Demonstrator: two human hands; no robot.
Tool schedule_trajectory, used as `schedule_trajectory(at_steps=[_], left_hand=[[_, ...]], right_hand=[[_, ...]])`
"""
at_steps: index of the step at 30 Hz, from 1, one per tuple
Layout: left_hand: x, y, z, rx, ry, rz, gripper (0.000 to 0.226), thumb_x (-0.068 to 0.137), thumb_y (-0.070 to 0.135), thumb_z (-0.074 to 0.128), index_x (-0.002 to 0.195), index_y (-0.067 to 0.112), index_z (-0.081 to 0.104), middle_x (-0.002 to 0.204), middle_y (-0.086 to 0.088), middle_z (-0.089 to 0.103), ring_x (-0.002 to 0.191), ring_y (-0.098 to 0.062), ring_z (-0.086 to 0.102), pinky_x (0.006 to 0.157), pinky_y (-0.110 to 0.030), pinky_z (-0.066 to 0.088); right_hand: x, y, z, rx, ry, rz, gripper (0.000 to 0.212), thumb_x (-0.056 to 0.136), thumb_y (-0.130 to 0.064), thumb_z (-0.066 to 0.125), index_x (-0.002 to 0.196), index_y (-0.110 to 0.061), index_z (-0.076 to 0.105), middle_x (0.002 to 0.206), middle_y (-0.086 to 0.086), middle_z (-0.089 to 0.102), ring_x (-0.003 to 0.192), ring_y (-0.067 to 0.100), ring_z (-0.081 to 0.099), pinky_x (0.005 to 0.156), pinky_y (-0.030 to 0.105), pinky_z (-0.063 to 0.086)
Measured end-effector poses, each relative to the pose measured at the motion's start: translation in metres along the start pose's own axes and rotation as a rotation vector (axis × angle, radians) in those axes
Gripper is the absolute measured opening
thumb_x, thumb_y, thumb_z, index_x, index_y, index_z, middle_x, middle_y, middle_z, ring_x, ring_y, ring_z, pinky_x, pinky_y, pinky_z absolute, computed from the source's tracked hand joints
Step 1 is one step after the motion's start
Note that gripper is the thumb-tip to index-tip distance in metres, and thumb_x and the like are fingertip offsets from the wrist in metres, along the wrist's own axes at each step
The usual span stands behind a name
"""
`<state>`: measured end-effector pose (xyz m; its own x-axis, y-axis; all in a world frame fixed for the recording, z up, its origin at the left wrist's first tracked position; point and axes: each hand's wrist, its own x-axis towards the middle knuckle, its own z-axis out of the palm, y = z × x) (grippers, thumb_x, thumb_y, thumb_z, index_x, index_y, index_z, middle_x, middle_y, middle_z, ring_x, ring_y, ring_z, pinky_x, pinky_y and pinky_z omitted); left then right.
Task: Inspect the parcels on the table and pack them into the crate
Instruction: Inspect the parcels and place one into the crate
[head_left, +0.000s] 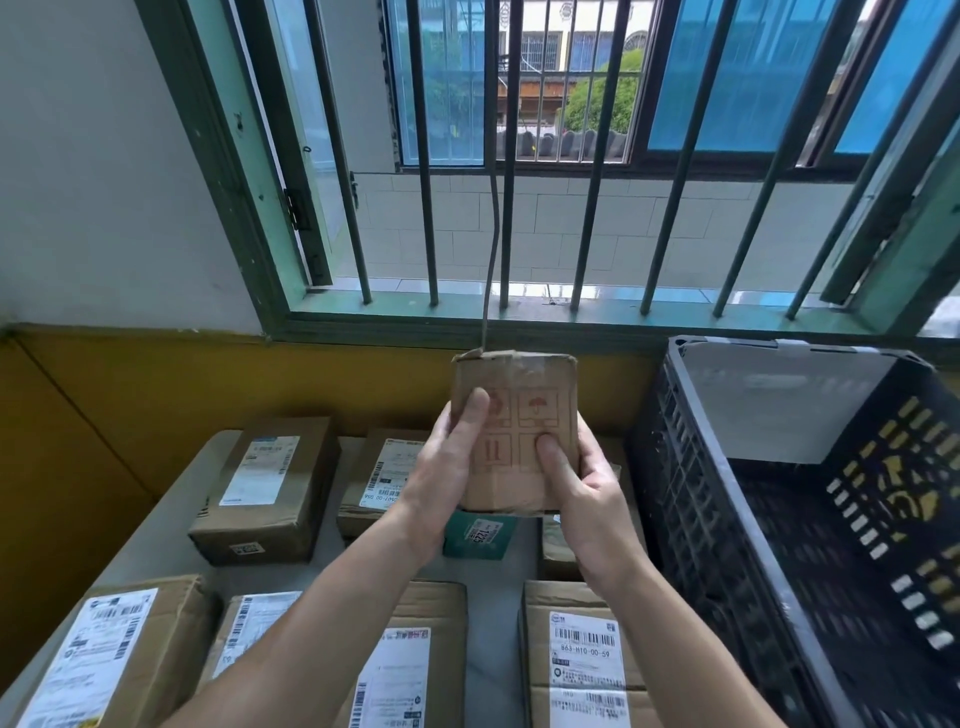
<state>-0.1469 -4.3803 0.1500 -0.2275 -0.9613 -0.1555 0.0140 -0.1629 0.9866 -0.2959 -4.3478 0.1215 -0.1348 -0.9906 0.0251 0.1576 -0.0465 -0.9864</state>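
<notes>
I hold a small brown cardboard parcel (524, 400) upright above the table, its face with red handling symbols turned toward me. My left hand (449, 462) grips its left edge, thumb on the front. My right hand (582, 478) grips the lower right corner, thumb pressed on the front. The black plastic crate (691, 499) stands to the right of the parcel, with a white sheet against its far wall. Several labelled cardboard parcels lie on the grey table (156, 525), among them one at the back left (267, 488) and one at the front right (582, 660).
A small green box (480, 538) sits under the held parcel. A barred window (519, 156) fills the wall behind the table, above a yellow lower wall (130, 395). Parcels cover most of the tabletop; narrow grey gaps run between them.
</notes>
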Motion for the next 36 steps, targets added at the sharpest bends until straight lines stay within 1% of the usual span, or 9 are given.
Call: schedule_trajectory(at_steps=[3,10,16,18,21,24,27,32,36], left_hand=[[0.001,0.004,0.001,-0.005,0.022,-0.009,0.072,0.082,0.080,0.030,0.133,0.038,0.060,0.114,0.005,0.077,0.106,-0.016,0.072,0.080,-0.032,0.055],[0.000,-0.007,0.003,0.080,0.029,0.060,0.065,0.091,0.070,0.034,0.148,0.041,0.046,0.124,0.009,0.071,0.115,-0.012,0.066,0.086,-0.030,0.056],[-0.002,0.008,0.001,0.021,0.052,-0.019,0.082,0.076,0.093,0.026,0.132,0.045,0.061,0.114,0.007,0.077,0.106,-0.016,0.072,0.082,-0.036,0.058],[-0.001,0.008,0.001,-0.016,0.080,-0.039,0.078,0.081,0.091,0.029,0.132,0.042,0.061,0.113,0.003,0.077,0.107,-0.021,0.072,0.086,-0.042,0.059],[-0.006,0.008,0.003,-0.031,0.072,-0.035,0.058,0.095,0.076,0.037,0.126,0.035,0.064,0.106,-0.001,0.078,0.097,-0.018,0.072,0.069,-0.031,0.057],[-0.006,0.003,0.005,-0.032,0.061,-0.018,0.063,0.082,0.069,0.038,0.124,0.030,0.065,0.104,0.000,0.078,0.101,-0.020,0.070,0.073,-0.035,0.056],[-0.003,0.001,0.006,-0.059,0.049,-0.023,0.065,0.080,0.067,0.042,0.131,0.030,0.061,0.113,-0.003,0.075,0.112,-0.026,0.068,0.085,-0.043,0.057],[0.003,0.002,0.004,-0.037,-0.001,-0.024,0.058,0.101,0.065,0.039,0.153,0.038,0.041,0.125,0.002,0.073,0.114,-0.020,0.069,0.085,-0.036,0.056],[0.004,-0.004,0.002,-0.033,-0.022,-0.049,0.046,0.110,0.046,0.035,0.155,0.035,0.039,0.127,0.003,0.073,0.115,-0.019,0.070,0.088,-0.037,0.057]], right_hand=[[-0.003,0.005,-0.001,-0.022,-0.014,0.003,0.069,0.099,-0.024,0.062,0.161,-0.028,0.032,0.139,0.001,0.066,0.122,0.014,0.067,0.099,0.032,0.058],[0.000,-0.001,-0.001,-0.042,-0.026,-0.003,0.082,0.089,-0.047,0.062,0.162,-0.034,0.026,0.140,-0.004,0.064,0.124,0.009,0.064,0.105,0.037,0.055],[-0.005,0.007,-0.003,-0.058,-0.028,0.001,0.081,0.088,-0.041,0.069,0.160,-0.032,0.033,0.140,0.000,0.064,0.127,0.015,0.063,0.101,0.039,0.058],[-0.004,0.006,-0.002,-0.067,-0.043,0.013,0.084,0.088,-0.047,0.074,0.160,-0.036,0.032,0.142,0.000,0.063,0.126,0.015,0.064,0.100,0.041,0.058],[-0.002,-0.001,0.000,-0.065,-0.040,0.051,0.091,0.078,-0.065,0.069,0.157,-0.034,0.038,0.132,0.000,0.069,0.114,0.013,0.071,0.087,0.034,0.062],[-0.001,-0.008,0.003,-0.090,-0.011,0.057,0.106,0.066,-0.088,0.058,0.155,-0.034,0.040,0.128,-0.001,0.071,0.113,0.016,0.071,0.089,0.040,0.063],[0.001,-0.010,0.004,-0.074,0.007,0.048,0.082,0.079,-0.075,0.049,0.150,-0.034,0.047,0.122,-0.003,0.074,0.111,0.018,0.072,0.085,0.040,0.064],[0.000,-0.008,0.001,-0.052,-0.002,0.020,0.061,0.084,-0.047,0.049,0.144,-0.033,0.054,0.115,-0.007,0.076,0.101,0.009,0.073,0.072,0.025,0.060],[0.003,-0.007,0.001,-0.038,0.010,0.048,0.053,0.100,-0.054,0.057,0.148,-0.036,0.049,0.123,-0.007,0.074,0.107,0.010,0.073,0.082,0.029,0.060]])
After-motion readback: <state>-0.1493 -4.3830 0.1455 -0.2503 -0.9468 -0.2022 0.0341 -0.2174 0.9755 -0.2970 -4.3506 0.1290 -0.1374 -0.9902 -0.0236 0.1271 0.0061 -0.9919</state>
